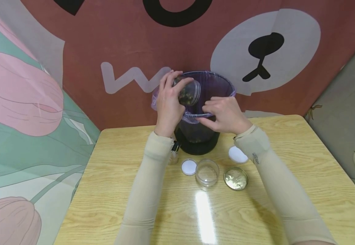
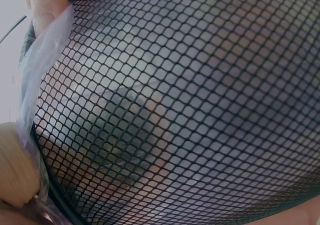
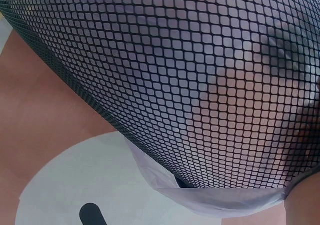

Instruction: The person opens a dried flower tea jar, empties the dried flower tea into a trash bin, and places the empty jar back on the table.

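My left hand grips a clear jar with dark, greenish bits in it, tipped on its side over the mouth of a black mesh trash can. A thin purple trash bag lines the can and folds over its rim. At the near right of the rim, my right hand pinches the edge, thumb outside and fingers curled over the top. Black mesh fills most of the left wrist view, and the jar's dark contents show dimly through it. The right wrist view shows mesh and a bag fold.
Nearer me on the wooden table stand an open clear container and a gold-toned lid. White discs lie on either side. A small black-topped bottle is partly behind my left forearm. A printed cloth hangs behind the can.
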A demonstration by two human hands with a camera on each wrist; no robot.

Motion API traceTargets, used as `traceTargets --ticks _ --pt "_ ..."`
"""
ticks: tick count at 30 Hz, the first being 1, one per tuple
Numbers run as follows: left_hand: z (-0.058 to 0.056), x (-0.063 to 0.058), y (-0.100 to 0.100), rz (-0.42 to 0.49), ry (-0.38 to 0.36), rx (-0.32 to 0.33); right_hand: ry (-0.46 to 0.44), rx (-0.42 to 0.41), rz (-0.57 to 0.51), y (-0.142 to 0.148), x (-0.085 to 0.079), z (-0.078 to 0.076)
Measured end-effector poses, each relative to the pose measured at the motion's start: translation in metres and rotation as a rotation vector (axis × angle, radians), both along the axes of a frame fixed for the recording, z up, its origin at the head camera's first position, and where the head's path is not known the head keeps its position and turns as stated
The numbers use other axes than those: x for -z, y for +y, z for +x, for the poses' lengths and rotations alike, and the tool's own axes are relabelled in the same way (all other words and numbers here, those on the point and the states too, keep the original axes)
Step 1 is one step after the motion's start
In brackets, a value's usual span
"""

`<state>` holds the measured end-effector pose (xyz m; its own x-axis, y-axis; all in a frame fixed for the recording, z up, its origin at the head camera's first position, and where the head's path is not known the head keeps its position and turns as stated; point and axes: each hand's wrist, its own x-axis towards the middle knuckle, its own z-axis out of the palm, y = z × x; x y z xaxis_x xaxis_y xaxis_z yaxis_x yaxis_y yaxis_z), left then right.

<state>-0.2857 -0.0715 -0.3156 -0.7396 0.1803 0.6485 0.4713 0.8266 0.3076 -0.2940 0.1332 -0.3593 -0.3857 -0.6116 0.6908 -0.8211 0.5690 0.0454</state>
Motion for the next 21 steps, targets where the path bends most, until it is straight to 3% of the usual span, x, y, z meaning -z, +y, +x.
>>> traceTargets --ticks 21 --pt "0.0018 -0.0027 0.0025 -0.021 -0.015 -0.026 -0.011 0.006 0.01 0.0001 -0.0006 0.0"
